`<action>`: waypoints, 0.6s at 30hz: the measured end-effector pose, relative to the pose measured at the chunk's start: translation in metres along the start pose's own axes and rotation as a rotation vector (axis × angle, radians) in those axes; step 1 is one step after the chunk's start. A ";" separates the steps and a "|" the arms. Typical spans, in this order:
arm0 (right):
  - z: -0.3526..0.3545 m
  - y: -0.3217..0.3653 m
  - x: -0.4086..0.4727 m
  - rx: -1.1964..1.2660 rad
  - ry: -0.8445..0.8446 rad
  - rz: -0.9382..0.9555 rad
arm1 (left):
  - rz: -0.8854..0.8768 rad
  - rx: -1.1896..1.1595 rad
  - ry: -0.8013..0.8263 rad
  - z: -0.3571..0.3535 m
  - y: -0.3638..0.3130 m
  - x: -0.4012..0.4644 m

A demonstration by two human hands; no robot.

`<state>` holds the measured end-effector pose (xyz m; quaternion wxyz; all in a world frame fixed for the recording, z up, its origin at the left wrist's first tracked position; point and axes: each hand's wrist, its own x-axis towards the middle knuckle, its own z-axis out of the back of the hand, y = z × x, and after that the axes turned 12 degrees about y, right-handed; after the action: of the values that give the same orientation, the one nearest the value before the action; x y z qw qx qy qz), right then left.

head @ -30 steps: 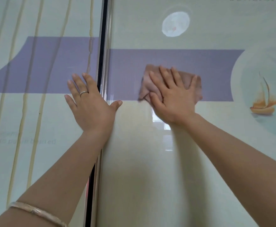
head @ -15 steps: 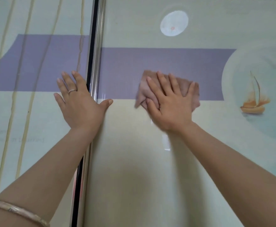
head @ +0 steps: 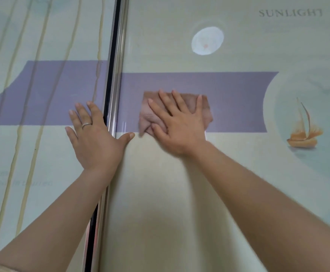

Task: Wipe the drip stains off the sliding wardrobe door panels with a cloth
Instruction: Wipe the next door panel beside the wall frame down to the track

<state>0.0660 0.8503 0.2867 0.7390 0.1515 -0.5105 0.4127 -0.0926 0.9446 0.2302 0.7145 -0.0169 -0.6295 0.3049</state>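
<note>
Cloth (head: 203, 106), pinkish-brown, folded, lies flat against right door panel (head: 179, 193), just right of the metal door frame (head: 119, 75), mostly over the purple band (head: 228, 85), lower edge at the band's bottom border. Right hand (head: 179, 128) spread flat on cloth, fingers straight and splayed, pressing it to the panel, not gripping. Left hand (head: 95, 140) flat and open across the frame: fingers on left door panel (head: 52, 154), thumb on the right panel just right of the frame, holding nothing. Ring (head: 86, 125) on a left finger. Yellowish drip stains (head: 26, 193) run down the left panel, left of the frame. Printed white circle (head: 207, 40), "SUNLIGHT" lettering (head: 290, 13) and sailboat (head: 303, 134) sit further right of the frame.
</note>
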 end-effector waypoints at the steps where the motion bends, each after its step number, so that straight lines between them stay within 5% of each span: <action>1: 0.014 -0.011 -0.011 -0.012 0.003 0.015 | -0.002 0.000 0.001 0.001 0.000 0.001; 5: 0.043 -0.080 -0.033 0.015 -0.027 -0.279 | 0.005 -0.004 -0.002 -0.001 0.000 0.000; 8: 0.044 -0.060 -0.020 0.081 -0.130 -0.445 | 0.012 -0.008 -0.003 -0.001 -0.001 0.001; 13: 0.003 -0.011 -0.023 -0.097 -0.014 -0.240 | 0.029 0.024 0.022 0.004 -0.002 -0.001; 18: 0.009 0.003 -0.025 0.096 -0.213 -0.337 | 0.023 -0.004 0.027 0.003 -0.002 0.001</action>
<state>0.0544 0.8349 0.2681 0.7313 0.3128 -0.5330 0.2884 -0.0943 0.9418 0.2325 0.7195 -0.0297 -0.6200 0.3115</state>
